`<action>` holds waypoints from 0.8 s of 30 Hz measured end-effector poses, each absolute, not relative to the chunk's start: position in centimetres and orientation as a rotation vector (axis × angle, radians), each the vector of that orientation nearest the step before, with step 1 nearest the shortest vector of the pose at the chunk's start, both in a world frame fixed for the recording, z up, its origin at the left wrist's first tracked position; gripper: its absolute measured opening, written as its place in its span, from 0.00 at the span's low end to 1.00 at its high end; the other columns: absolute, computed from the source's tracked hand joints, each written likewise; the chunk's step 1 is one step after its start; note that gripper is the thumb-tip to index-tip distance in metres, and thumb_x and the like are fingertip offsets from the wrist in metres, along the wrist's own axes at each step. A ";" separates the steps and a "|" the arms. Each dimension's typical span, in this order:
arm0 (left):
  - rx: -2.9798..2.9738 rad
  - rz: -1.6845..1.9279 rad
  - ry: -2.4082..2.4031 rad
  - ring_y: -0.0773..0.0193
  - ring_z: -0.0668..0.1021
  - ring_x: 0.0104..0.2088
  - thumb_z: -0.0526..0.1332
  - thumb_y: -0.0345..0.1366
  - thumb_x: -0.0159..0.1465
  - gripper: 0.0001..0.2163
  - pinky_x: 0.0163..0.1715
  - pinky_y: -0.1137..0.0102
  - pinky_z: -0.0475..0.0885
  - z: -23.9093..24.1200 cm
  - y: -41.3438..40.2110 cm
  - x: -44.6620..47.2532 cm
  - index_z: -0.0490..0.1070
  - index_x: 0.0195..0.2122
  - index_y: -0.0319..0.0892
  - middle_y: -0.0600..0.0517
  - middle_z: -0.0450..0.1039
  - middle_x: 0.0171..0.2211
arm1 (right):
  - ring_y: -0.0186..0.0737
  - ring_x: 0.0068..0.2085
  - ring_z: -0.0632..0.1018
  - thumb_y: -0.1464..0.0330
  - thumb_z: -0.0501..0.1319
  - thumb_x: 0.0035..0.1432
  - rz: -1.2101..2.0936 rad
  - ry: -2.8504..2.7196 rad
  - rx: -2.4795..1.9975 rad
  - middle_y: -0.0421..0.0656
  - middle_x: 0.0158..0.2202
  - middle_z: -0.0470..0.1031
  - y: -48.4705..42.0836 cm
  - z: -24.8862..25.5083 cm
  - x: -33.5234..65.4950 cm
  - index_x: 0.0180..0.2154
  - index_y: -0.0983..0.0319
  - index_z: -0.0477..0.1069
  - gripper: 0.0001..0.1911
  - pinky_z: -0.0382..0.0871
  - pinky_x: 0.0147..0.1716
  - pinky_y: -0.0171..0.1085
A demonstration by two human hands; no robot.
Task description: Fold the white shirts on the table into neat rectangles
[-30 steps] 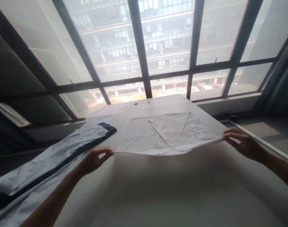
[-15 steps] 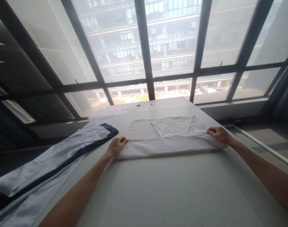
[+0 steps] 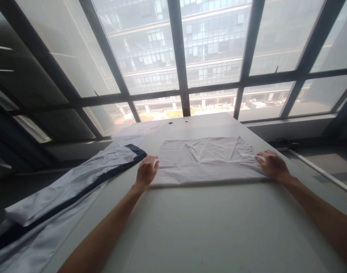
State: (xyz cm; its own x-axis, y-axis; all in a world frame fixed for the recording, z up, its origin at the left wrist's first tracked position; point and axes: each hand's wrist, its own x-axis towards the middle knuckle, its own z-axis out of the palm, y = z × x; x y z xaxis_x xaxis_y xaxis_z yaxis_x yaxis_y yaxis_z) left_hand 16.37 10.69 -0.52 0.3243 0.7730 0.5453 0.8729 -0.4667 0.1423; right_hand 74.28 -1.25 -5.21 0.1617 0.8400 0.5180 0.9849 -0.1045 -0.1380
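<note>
A folded white garment (image 3: 207, 172) lies flat on the white table, its near edge a straight fold and its far half showing creases and a slanting flap. Its exact kind cannot be told. My left hand (image 3: 146, 170) is at its left end, thumb and fingers apart, with nothing gripped between them. At the opposite end, my right hand (image 3: 273, 164) has its fingers stretched out over the garment's right edge, touching or nearly touching it.
White and navy clothes (image 3: 76, 185) are heaped along the table's left side and hang past its edge. Thin white sheets (image 3: 133, 131) lie at the far left corner. Two small holes pierce the far end of the table (image 3: 207, 227). Tall windows stand beyond it.
Both hands have loosened from the ends of the garment, their fingers opening. The garment's near folded strip now lies flat on the table. The camera view has shifted slightly.
</note>
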 end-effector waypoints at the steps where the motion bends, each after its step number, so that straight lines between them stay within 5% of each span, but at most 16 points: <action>1: -2.442 -0.883 -1.411 0.50 0.75 0.55 0.53 0.34 0.72 0.14 0.58 0.56 0.68 0.0 9.8 18.0 0.73 0.53 0.39 0.41 0.76 0.52 | 0.56 0.48 0.77 0.56 0.51 0.69 -0.500 -1.722 -1.942 0.56 0.46 0.78 -1.3 -4.6 73.2 0.43 0.63 0.78 0.22 0.72 0.46 0.50; 7: -2.852 -0.813 -0.938 0.57 0.69 0.64 0.49 0.31 0.74 0.17 0.64 0.58 0.64 -0.6 5.7 30.9 0.70 0.60 0.45 0.46 0.69 0.63 | 0.55 0.59 0.73 0.56 0.46 0.72 -0.317 -1.958 -1.549 0.56 0.57 0.74 -1.2 -3.6 62.7 0.56 0.64 0.73 0.26 0.68 0.59 0.53; 12: -2.989 -0.416 -1.021 0.47 0.57 0.71 0.47 0.49 0.76 0.24 0.66 0.47 0.57 -3.7 5.3 35.0 0.59 0.70 0.47 0.44 0.55 0.72 | 0.54 0.72 0.57 0.51 0.44 0.73 -0.043 -2.342 -1.540 0.52 0.72 0.57 -1.4 -5.7 58.6 0.69 0.61 0.60 0.32 0.53 0.68 0.57; 24: -3.032 -0.206 -1.092 0.45 0.53 0.72 0.42 0.54 0.75 0.28 0.67 0.46 0.52 -4.0 5.6 34.5 0.55 0.72 0.50 0.44 0.48 0.74 | 0.50 0.74 0.47 0.45 0.38 0.71 0.098 -2.415 -1.691 0.49 0.75 0.44 -0.9 -6.6 60.8 0.73 0.57 0.50 0.38 0.40 0.70 0.59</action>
State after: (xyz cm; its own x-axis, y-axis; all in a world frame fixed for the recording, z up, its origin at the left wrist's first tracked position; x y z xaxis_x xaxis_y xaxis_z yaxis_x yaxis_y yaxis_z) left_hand 34.48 5.64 -3.98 0.7634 0.6396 0.0901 0.6284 -0.7677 0.1253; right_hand 60.79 -0.89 -6.59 -0.3306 0.9363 0.1181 0.9236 0.3467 -0.1633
